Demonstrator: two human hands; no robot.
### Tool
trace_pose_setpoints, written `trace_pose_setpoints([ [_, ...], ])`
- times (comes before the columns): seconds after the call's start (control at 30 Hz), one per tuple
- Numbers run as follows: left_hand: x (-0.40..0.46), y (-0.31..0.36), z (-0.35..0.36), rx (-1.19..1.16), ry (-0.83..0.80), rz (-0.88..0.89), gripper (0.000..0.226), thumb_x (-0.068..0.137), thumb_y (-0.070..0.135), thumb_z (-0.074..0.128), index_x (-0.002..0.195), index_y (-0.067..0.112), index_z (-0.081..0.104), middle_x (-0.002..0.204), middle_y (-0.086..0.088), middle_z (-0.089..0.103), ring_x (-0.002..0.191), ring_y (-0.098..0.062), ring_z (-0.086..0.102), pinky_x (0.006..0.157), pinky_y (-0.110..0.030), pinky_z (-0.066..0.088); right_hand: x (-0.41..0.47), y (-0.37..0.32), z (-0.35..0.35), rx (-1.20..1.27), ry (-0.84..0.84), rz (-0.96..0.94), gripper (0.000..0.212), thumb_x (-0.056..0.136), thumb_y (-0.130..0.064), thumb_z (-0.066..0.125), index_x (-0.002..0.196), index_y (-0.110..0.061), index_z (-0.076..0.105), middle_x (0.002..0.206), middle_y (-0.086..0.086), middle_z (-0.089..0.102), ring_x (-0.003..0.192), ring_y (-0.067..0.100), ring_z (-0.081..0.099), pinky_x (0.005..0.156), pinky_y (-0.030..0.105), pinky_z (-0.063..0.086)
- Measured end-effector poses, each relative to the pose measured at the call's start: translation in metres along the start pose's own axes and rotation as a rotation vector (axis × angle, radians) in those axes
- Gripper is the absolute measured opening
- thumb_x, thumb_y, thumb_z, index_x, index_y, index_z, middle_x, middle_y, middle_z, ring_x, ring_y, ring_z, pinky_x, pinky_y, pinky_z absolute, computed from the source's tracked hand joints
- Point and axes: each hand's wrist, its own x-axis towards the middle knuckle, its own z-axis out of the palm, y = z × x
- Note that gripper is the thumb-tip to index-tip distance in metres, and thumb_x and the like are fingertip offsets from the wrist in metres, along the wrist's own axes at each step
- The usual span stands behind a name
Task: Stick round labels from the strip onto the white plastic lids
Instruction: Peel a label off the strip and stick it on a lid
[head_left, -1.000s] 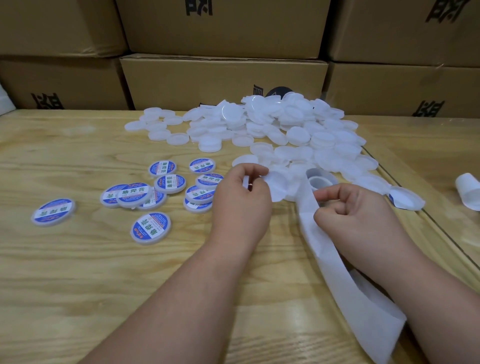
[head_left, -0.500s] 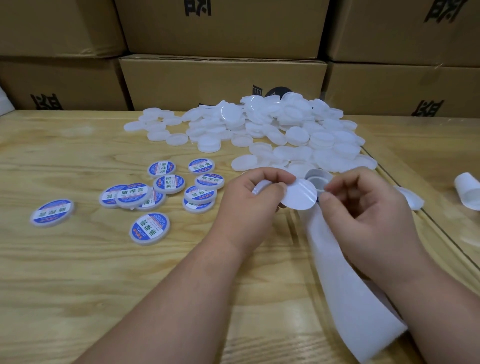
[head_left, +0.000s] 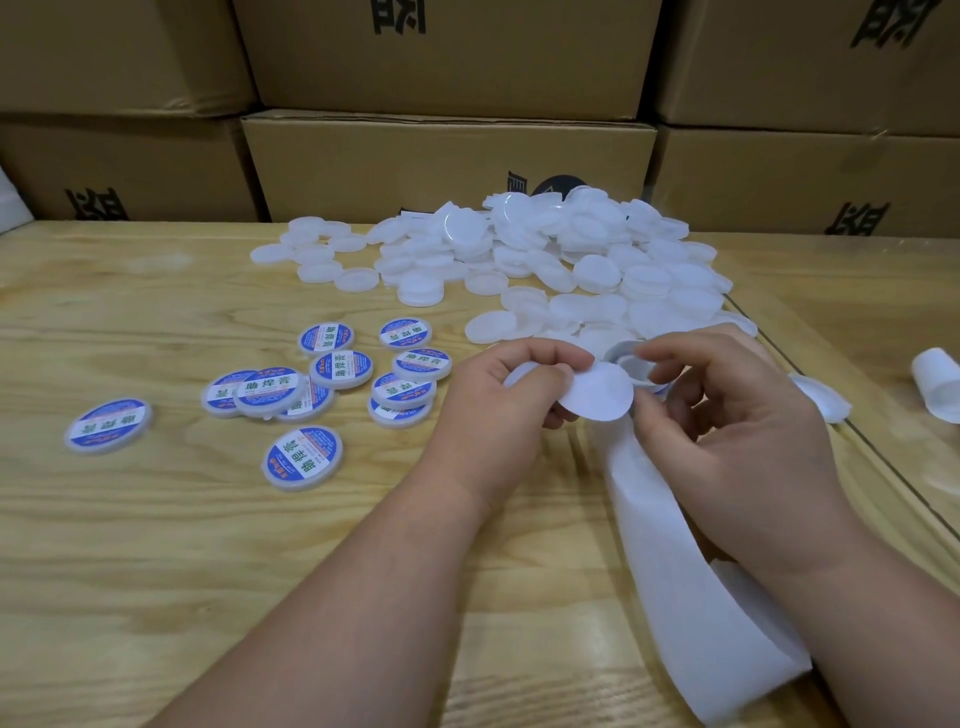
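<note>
From my head view, bare wooden surface (head_left: 156, 545) lies open near me on the left; cardboard boxes (head_left: 447, 166) wall the far edge. My left grip (head_left: 498, 400) pinches a round label (head_left: 597, 392), white back up; my right grip (head_left: 727, 410) touches its edge above the strip (head_left: 675, 571). White lids (head_left: 571, 260) are heaped beyond, labelled lids (head_left: 337, 379) left. The label has barely shifted since half a second ago.
</note>
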Motion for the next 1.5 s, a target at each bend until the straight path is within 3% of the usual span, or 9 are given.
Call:
trace_pose_setpoints([
  [0.2, -0.001, 0.002, 0.001, -0.053, -0.055, 0.010, 0.018, 0.075, 0.017, 0.055, 0.077, 0.016, 0.074, 0.066, 0.003, 0.064, 0.061, -0.017, 0.055, 0.064, -0.028, 0.046, 0.000, -0.003, -0.001, -0.011, 0.002, 0.005, 0.028, 0.083, 0.002, 0.075, 0.086, -0.025, 0.070, 0.091, -0.008, 0.060, 0.067, 0.011, 0.057, 0.059, 0.011, 0.041],
  [0.33, 0.000, 0.004, -0.001, -0.224, -0.097, -0.006, 0.030, 0.076, 0.020, 0.043, 0.102, 0.015, 0.058, 0.070, -0.010, 0.062, 0.059, -0.024, 0.054, 0.050, -0.029, 0.035, 0.000, -0.003, 0.000, 0.021, 0.056, 0.030, 0.025, 0.084, -0.005, 0.074, 0.082, -0.028, 0.064, 0.090, -0.009, 0.061, 0.068, 0.009, 0.056, 0.059, 0.011, 0.041],
  [0.47, -0.003, 0.005, 0.000, -0.376, -0.120, -0.061, 0.027, 0.072, 0.020, 0.037, 0.098, 0.018, 0.041, 0.076, -0.016, 0.065, 0.060, -0.029, 0.059, 0.043, -0.024, 0.029, 0.001, -0.003, -0.001, 0.064, 0.100, 0.078, 0.006, 0.081, -0.027, 0.066, 0.082, -0.031, 0.062, 0.095, -0.003, 0.060, 0.083, 0.011, 0.058, 0.075, 0.021, 0.046],
  [0.63, 0.000, 0.003, 0.001, -0.371, -0.083, -0.085, 0.015, 0.098, 0.012, 0.042, 0.098, 0.014, 0.057, 0.094, -0.001, 0.078, 0.079, -0.020, 0.072, 0.053, -0.031, 0.054, 0.001, -0.003, -0.004, 0.150, 0.067, 0.177, 0.010, 0.081, -0.029, 0.064, 0.077, -0.020, 0.065, 0.117, 0.000, 0.062, 0.117, 0.014, 0.057, 0.100, 0.033, 0.045],
  [0.77, -0.001, 0.003, 0.002, -0.345, -0.077, -0.100, 0.029, 0.107, 0.018, 0.040, 0.104, 0.011, 0.068, 0.117, -0.014, 0.074, 0.091, -0.028, 0.071, 0.059, -0.033, 0.058, -0.002, -0.006, -0.001, 0.217, -0.030, 0.336, 0.010, 0.076, -0.024, 0.062, 0.068, -0.026, 0.068, 0.138, -0.021, 0.054, 0.138, 0.000, 0.040, 0.105, 0.027, 0.034],
  [0.9, 0.000, 0.002, 0.003, -0.377, -0.073, -0.120, 0.031, 0.106, 0.024, 0.038, 0.105, 0.007, 0.064, 0.113, -0.025, 0.072, 0.092, -0.037, 0.068, 0.055, -0.032, 0.053, -0.002, -0.009, 0.004, 0.078, -0.148, 0.369, 0.025, 0.085, -0.024, 0.072, 0.067, -0.042, 0.072, 0.148, -0.026, 0.042, 0.145, -0.006, 0.023, 0.102, 0.009, 0.020],
  [1.07, 0.002, 0.001, 0.001, -0.388, -0.158, -0.160, 0.037, 0.075, 0.022, 0.046, 0.105, 0.007, 0.063, 0.107, -0.020, 0.074, 0.082, -0.031, 0.069, 0.053, -0.032, 0.056, -0.001, -0.009, 0.005, 0.045, -0.143, 0.394, 0.018, 0.082, -0.028, 0.070, 0.075, -0.044, 0.074, 0.150, -0.025, 0.042, 0.147, -0.006, 0.020, 0.111, 0.019, 0.018],
  [1.3, 0.003, -0.003, 0.001, -0.340, -0.167, -0.121, 0.035, 0.073, 0.014, 0.045, 0.101, 0.009, 0.065, 0.106, -0.019, 0.075, 0.086, -0.031, 0.071, 0.055, -0.033, 0.059, -0.001, -0.009, 0.006, 0.030, -0.155, 0.416, 0.017, 0.083, -0.028, 0.072, 0.079, -0.045, 0.075, 0.148, -0.025, 0.043, 0.147, -0.004, 0.022, 0.119, 0.027, 0.018],
  [1.5, 0.002, -0.004, 0.002, -0.327, -0.181, -0.119, 0.032, 0.072, 0.011, 0.045, 0.095, 0.012, 0.067, 0.105, -0.019, 0.075, 0.089, -0.032, 0.070, 0.060, -0.035, 0.060, -0.001, -0.011, 0.006, 0.030, -0.159, 0.417, 0.016, 0.081, -0.032, 0.070, 0.082, -0.048, 0.074, 0.147, -0.026, 0.043, 0.147, -0.006, 0.021, 0.113, 0.019, 0.018],
])
